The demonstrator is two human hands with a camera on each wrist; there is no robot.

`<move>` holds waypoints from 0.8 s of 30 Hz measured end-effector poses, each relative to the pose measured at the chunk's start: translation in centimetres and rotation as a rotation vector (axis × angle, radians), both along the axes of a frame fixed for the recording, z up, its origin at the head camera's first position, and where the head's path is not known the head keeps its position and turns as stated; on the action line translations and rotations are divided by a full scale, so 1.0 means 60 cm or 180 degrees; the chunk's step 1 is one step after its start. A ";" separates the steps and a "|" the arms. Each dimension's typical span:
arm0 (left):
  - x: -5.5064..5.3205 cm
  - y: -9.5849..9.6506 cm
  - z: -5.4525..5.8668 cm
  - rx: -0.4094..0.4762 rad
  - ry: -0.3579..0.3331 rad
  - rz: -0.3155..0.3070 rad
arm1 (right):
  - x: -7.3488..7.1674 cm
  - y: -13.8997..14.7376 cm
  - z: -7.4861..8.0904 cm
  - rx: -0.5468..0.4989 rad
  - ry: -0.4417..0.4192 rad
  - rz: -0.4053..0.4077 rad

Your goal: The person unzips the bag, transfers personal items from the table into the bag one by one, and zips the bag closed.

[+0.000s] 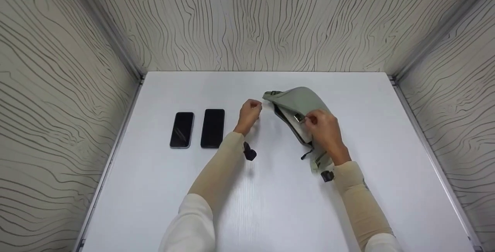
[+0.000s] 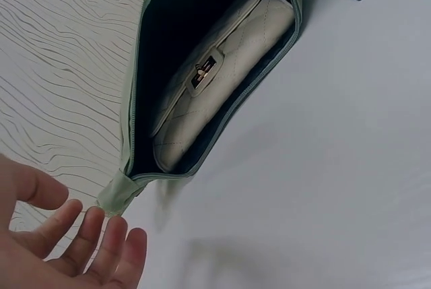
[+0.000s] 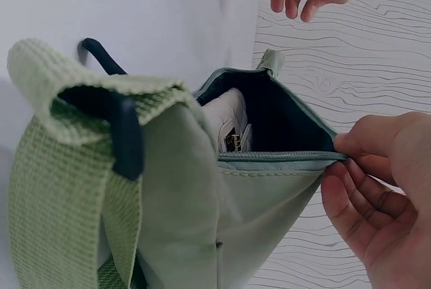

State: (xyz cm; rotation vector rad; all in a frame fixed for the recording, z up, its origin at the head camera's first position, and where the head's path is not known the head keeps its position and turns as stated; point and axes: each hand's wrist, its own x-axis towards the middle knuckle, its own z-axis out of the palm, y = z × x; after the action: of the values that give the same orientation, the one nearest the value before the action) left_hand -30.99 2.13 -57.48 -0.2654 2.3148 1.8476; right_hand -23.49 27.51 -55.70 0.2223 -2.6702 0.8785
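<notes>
I'm pinching the bag (image 1: 303, 98) by its far rim, right grip (image 1: 325, 129) best held off purse (image 2: 225, 80); left grip (image 1: 249, 115) hanging empty.

A quilted wallet (image 2: 232, 73) lies inside the bag (image 2: 128, 127).

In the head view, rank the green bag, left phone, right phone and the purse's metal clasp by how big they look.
1. Green bag
2. Left phone and right phone: nearly alike, so not ranked
3. Metal clasp
</notes>
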 end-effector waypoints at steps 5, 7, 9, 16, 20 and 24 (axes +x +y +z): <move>-0.002 -0.012 0.005 -0.0020 0.0028 -0.0020 | 0.001 0.001 0.002 -0.0001 -0.0010 0.0000; -0.003 -0.017 0.006 -0.0034 0.0036 -0.0025 | 0.001 0.001 0.002 0.0007 0.0005 0.0003; -0.004 -0.021 0.008 -0.0048 0.0034 -0.0017 | 0.001 0.000 0.002 0.0020 0.0010 0.0005; -0.008 -0.033 0.016 -0.0193 0.0144 0.0081 | 0.000 -0.001 0.000 0.0030 0.0033 0.0004; -0.006 -0.042 0.023 -0.0229 0.0244 0.0069 | -0.002 0.000 -0.002 0.0031 0.0047 0.0029; -0.006 -0.052 0.030 -0.0236 0.0265 0.0034 | -0.002 0.001 -0.001 0.0028 0.0061 0.0039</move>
State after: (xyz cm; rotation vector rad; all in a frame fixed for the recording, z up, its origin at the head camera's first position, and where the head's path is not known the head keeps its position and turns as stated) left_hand -31.35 -0.98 -55.67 -0.2146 2.4451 1.8134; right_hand -23.62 27.54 -55.78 0.2480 -2.6584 0.8641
